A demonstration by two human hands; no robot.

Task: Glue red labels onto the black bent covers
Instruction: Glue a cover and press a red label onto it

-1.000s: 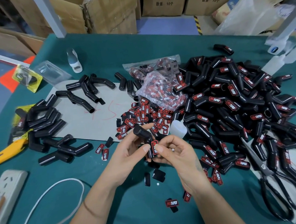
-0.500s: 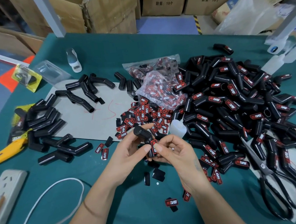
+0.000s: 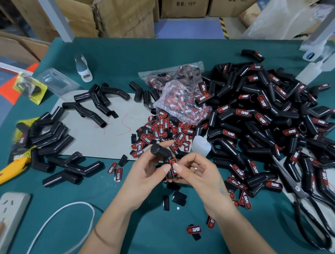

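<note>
Little changed: the left hand (image 3: 144, 175) and right hand (image 3: 199, 173) stayed locked on the black bent cover (image 3: 164, 157) at frame centre, both thumbs pressing its red label (image 3: 173, 166), which shifted only marginally.

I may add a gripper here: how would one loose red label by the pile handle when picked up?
The loose red label lies flat and thin, so probably light and hard to pinch off the table. Its glossy face looks slippery.
</note>
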